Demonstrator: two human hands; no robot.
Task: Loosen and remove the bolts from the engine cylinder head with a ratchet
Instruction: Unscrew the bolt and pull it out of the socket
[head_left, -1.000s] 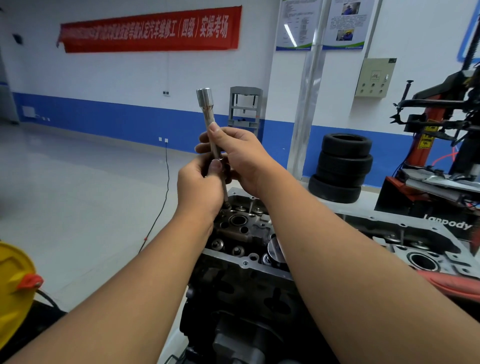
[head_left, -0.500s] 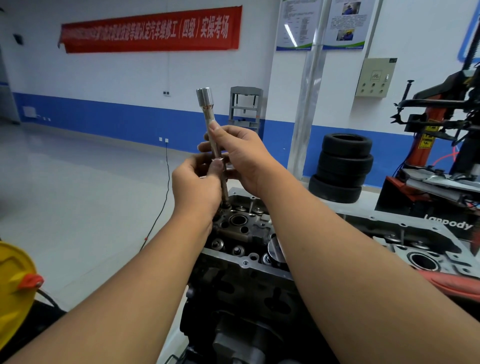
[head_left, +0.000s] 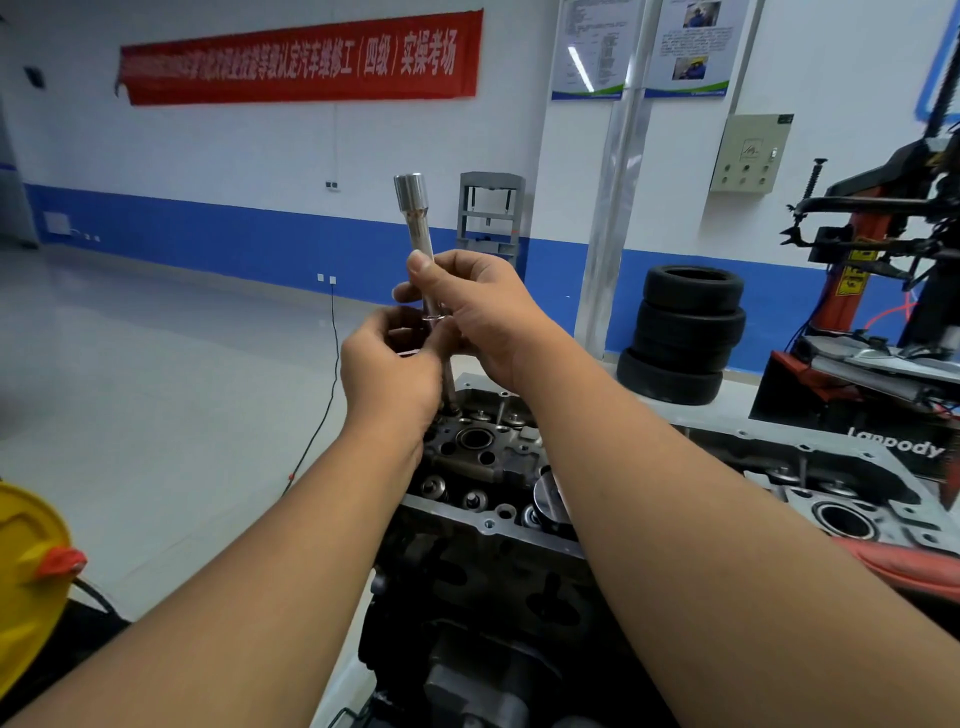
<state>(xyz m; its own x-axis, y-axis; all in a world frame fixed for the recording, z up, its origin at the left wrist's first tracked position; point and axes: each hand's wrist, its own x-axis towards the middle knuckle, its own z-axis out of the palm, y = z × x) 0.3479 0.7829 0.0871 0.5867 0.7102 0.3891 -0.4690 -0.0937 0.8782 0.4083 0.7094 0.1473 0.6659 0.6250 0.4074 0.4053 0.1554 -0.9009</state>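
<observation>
Head view: both hands are raised over the far end of the cylinder head (head_left: 483, 457). The right hand (head_left: 483, 317) pinches the long extension bar (head_left: 418, 228) just above the left hand, apparently to keep it upright and in line with the bolt hole. Its socket end stands above both hands. The left hand (head_left: 389, 369) curls its fingers round the dark bolt (head_left: 448, 384) just below, whose lower end reaches the head beneath the hands, probably to draw it out.
</observation>
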